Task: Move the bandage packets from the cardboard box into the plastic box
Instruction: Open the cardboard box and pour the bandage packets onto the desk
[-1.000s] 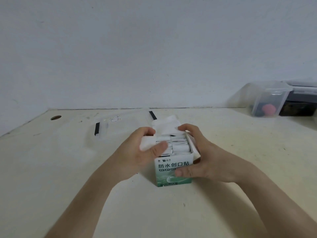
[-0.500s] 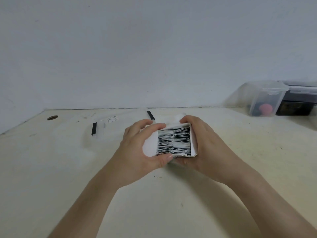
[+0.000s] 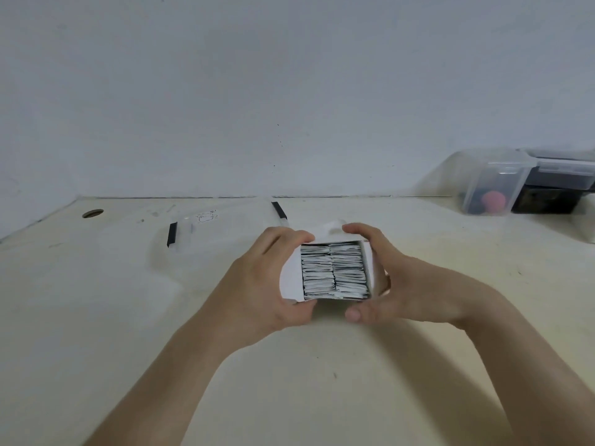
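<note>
L hand [image 3: 267, 278] and R hand [image 3: 396, 278] are both clamped on the cardboard box [image 3: 291, 278], fingers curled round its sides and thumbs at the near edge. The box looks lifted off the worktop [image 3: 96, 317], open mouth tipped toward the camera. All bandage packets [image 3: 335, 272] are inside in two tight stacks, none out yet, so unloading hasn't begun, I'd say. The clear plastic box [image 3: 206, 230] w/ black clips [image 3: 172, 235] sits near, behind-left. Next: free one hand and pinch out a wad, or tip the lot over. It's a tight pack and may need wiggling.
</note>
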The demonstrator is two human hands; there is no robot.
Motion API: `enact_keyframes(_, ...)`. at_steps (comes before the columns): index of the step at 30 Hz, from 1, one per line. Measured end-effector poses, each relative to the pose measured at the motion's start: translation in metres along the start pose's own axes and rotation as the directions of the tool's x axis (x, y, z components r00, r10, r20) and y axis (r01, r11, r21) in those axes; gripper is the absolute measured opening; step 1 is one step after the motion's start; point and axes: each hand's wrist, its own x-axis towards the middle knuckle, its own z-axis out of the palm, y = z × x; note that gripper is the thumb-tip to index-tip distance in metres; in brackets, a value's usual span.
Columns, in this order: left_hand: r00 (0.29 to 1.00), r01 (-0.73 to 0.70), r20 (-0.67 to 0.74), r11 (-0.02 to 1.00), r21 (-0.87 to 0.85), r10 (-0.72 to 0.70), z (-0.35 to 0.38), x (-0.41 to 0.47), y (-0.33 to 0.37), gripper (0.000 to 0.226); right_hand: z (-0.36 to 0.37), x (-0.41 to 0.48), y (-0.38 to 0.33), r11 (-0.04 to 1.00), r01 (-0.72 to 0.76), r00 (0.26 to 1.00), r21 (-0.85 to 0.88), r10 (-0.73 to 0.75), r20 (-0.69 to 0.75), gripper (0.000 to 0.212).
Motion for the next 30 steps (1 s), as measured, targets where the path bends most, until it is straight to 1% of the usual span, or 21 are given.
enact_keyframes(1,1.000,-0.005,-0.004,1.000,0.011,0.005,0.002,0.000,0.001,0.074,0.001,-0.004,-0.005,0.978,-0.046,0.997,0.205,0.034,0.066,0.076)
enact_keyframes(2,1.000,-0.014,-0.007,0.999,0.033,0.015,0.003,-0.001,0.002,0.074,0.003,-0.004,-0.009,0.924,-0.084,0.996,0.374,0.063,0.069,0.059)
enact_keyframes(3,0.999,-0.033,-0.009,0.997,0.067,0.034,0.004,-0.001,0.003,0.074,0.005,-0.001,-0.010,0.864,-0.105,0.994,0.493,0.112,0.016,0.054)
enact_keyframes(4,0.998,-0.062,-0.011,0.992,0.111,0.063,0.006,-0.001,0.005,0.075,0.008,0.004,-0.010,0.815,-0.114,0.982,0.569,0.179,-0.060,0.056)
enact_keyframes(6,0.992,-0.118,-0.015,0.979,0.169,0.123,0.008,-0.001,0.008,0.075,0.014,0.014,-0.006,0.792,-0.136,0.950,0.595,0.275,-0.149,0.052)
enact_keyframes(7,0.990,-0.135,-0.019,0.976,0.169,0.140,0.009,0.000,0.009,0.075,0.014,0.017,-0.005,0.778,-0.156,0.939,0.608,0.308,-0.154,0.050)
enact_keyframes(9,0.985,-0.160,-0.044,0.978,0.131,0.167,0.009,-0.001,0.010,0.075,0.010,0.017,-0.002,0.721,-0.181,0.931,0.669,0.344,-0.119,0.046)
enact_keyframes(12,0.979,-0.188,-0.079,0.982,0.013,0.188,0.007,-0.001,0.011,0.075,0.004,0.011,-0.004,0.658,-0.178,0.958,0.732,0.284,-0.022,0.043)
enact_keyframes(14,0.986,-0.164,-0.043,0.983,-0.088,0.161,0.005,-0.001,0.011,0.078,0.004,0.011,-0.002,0.630,-0.172,0.967,0.757,0.255,0.007,0.044)
enact_keyframes(16,0.991,-0.132,0.005,0.979,-0.155,0.134,0.004,-0.002,0.011,0.077,0.005,0.014,0.001,0.614,-0.151,0.965,0.775,0.263,-0.021,0.045)
enact_keyframes(17,0.992,-0.129,-0.019,0.981,-0.142,0.127,0.003,-0.002,0.011,0.074,0.006,0.016,0.002,0.605,-0.123,0.958,0.787,0.279,-0.064,0.045)
enact_keyframes(18,0.988,-0.132,-0.096,0.987,-0.094,0.123,0.002,-0.002,0.010,0.069,0.006,0.018,0.004,0.598,-0.092,0.946,0.796,0.301,-0.117,0.046)
enact_keyframes(19,0.968,-0.139,-0.215,0.990,-0.017,0.132,0.001,0.000,0.011,0.061,0.007,0.019,0.006,0.592,-0.060,0.932,0.804,0.323,-0.168,0.047)
enact_keyframes(20,0.925,-0.149,-0.342,0.986,0.080,0.168,0.000,0.002,0.012,0.050,0.007,0.021,0.007,0.585,-0.031,0.916,0.810,0.341,-0.211,0.050)
enact_keyframes(21,0.874,-0.166,-0.429,0.970,0.177,0.227,0.000,0.004,0.012,0.036,0.009,0.023,0.009,0.579,-0.010,0.903,0.815,0.355,-0.241,0.058)
enact_keyframes(22,0.839,-0.193,-0.453,0.944,0.269,0.301,0.002,0.005,0.011,0.021,0.010,0.025,0.010,0.574,-0.001,0.894,0.819,0.367,-0.257,0.066)
enact_keyframes(23,0.830,-0.218,-0.428,0.914,0.342,0.358,0.005,0.005,0.010,0.013,0.011,0.026,0.010,0.574,-0.001,0.893,0.819,0.369,-0.258,0.074)
enact_keyframes(24,0.841,-0.227,-0.383,0.891,0.392,0.383,0.009,0.005,0.009,0.013,0.013,0.027,0.009,0.579,-0.006,0.899,0.815,0.360,-0.249,0.078)
enact_keyframes(26,0.876,-0.185,-0.334,0.881,0.435,0.349,0.016,0.005,0.007,0.015,0.017,0.027,0.007,0.596,-0.017,0.920,0.802,0.323,-0.221,0.078)
enact_keyframes(28,0.890,-0.103,-0.358,0.890,0.445,0.282,0.019,0.006,0.006,0.016,0.021,0.028,0.006,0.605,-0.025,0.932,0.796,0.302,-0.200,0.080)
enact_keyframes(30,0.896,-0.051,-0.372,0.888,0.458,0.243,0.017,0.006,0.008,0.013,0.025,0.030,0.005,0.595,-0.026,0.936,0.803,0.298,-0.190,0.082)
